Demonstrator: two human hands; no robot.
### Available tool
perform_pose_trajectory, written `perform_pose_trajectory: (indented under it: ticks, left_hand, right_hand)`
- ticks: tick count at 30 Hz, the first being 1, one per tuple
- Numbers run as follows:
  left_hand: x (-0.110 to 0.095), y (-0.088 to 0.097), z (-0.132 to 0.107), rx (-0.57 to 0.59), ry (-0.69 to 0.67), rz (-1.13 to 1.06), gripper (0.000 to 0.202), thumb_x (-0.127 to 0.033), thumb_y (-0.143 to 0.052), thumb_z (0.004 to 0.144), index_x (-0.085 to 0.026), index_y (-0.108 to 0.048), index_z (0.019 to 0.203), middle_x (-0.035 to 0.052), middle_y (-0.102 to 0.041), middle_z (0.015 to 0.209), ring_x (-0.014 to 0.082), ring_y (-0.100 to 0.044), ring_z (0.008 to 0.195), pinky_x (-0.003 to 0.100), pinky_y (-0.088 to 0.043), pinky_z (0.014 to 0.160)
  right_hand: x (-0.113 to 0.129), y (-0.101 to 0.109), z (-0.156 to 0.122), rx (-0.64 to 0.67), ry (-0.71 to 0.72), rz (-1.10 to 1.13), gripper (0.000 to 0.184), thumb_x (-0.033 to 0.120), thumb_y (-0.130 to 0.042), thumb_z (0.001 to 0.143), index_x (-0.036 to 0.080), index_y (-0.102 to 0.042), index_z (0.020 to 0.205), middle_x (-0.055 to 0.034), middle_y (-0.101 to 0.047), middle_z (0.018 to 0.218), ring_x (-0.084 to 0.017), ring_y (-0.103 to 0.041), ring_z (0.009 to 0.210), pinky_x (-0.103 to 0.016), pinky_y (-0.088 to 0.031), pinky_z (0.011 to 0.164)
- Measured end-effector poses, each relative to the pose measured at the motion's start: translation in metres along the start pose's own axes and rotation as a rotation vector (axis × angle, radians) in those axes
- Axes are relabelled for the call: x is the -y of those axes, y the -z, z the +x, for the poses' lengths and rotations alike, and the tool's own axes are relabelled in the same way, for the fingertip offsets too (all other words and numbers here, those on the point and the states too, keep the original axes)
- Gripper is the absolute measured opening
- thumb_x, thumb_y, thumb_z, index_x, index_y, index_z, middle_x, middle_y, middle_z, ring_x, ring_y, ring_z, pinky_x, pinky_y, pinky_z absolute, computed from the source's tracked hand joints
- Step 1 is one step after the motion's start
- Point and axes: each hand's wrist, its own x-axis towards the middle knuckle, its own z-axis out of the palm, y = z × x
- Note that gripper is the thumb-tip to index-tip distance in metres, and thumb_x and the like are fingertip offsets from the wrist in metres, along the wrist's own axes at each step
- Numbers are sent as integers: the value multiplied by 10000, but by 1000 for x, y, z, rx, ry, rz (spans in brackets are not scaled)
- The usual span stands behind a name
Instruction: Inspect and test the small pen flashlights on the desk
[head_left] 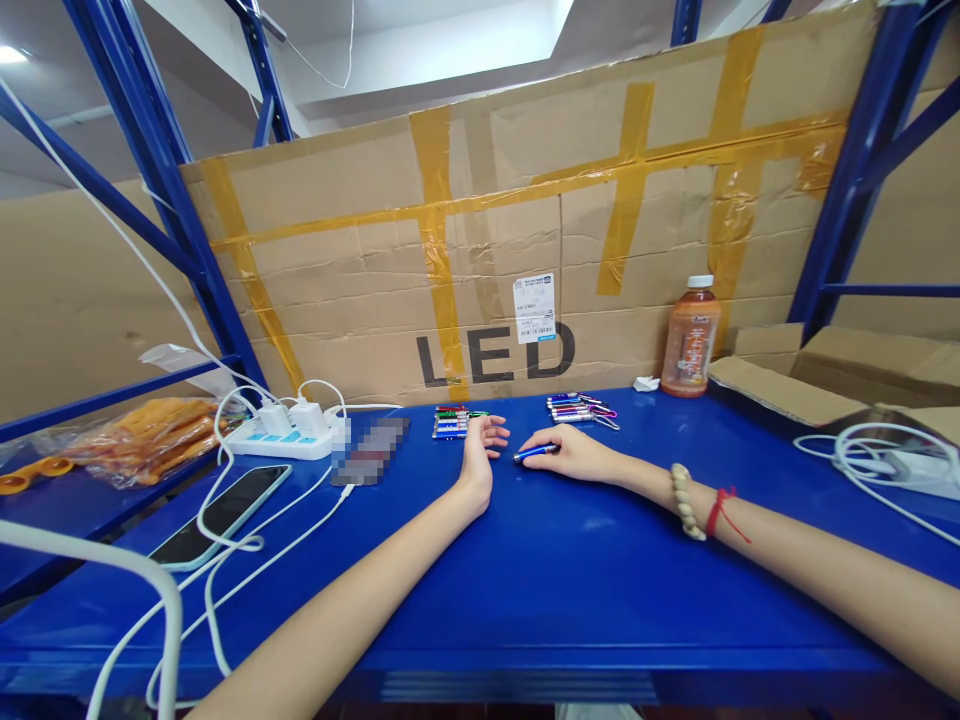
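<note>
My right hand [577,455] is closed around a short blue pen-like stick [535,453] with a silvery tip pointing left, just above or on the blue tabletop. My left hand [482,450] stands on its edge with fingers apart and slightly curled, palm towards the right hand, holding nothing visible. Beside its fingers lies a row of similar sticks [450,424] in red, green and blue, partly hidden by the hand. Behind my right hand is another group of sticks [574,407], some with carabiner-like clips at their right ends.
A white power strip [289,436] with plugs and loose cables [217,590] takes up the left side, near a phone [225,515] and a blurred-out phone-like object [371,452]. At the back right stand a drink bottle [688,340], an open cardboard box [862,375] and a coiled white cable [892,460].
</note>
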Motion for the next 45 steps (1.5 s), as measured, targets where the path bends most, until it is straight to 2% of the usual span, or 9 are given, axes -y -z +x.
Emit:
perform_pose_trajectory:
  ticks: [13,19,26,35,45]
  left_hand:
    - [1,0,1,-8,5,-12,337,-380,-321,752,-142,-559,758,43,-560,720,116,-490,628,217,-317,581]
    - [2,0,2,-10,-3,-13,343,-386,-317,756,-145,-561,745,40,-559,715,116,-488,624,218,-314,576]
    - [3,1,3,-6,3,-14,337,-381,-324,751,-144,-563,752,42,-563,715,115,-487,627,215,-313,577]
    - [1,-1,0,-24,-8,0,345,-394,-333,728,-142,-568,744,51,-571,708,124,-486,618,231,-314,583]
    - [1,-1,1,-23,-12,11,347,-404,-332,732,-146,-565,742,53,-573,710,127,-488,626,234,-314,583]
  right_hand:
    - [6,1,1,-3,-22,-3,388,463,-505,789,133,-687,881,-58,-688,883,-185,-612,761,-260,-444,682]
    - [6,1,1,-5,-10,-8,431,478,-430,821,114,-660,812,-60,-666,789,-156,-568,682,-249,-413,624]
    - [3,0,2,-1,-9,-23,432,491,-432,813,113,-636,757,-45,-628,710,-133,-511,616,-235,-377,569]
    - [6,1,2,13,-18,-16,480,525,-401,823,115,-640,751,-51,-631,709,-136,-515,619,-244,-380,589]
    - [5,0,2,-6,-24,0,455,516,-417,815,120,-637,760,-50,-635,728,-139,-526,641,-241,-391,614]
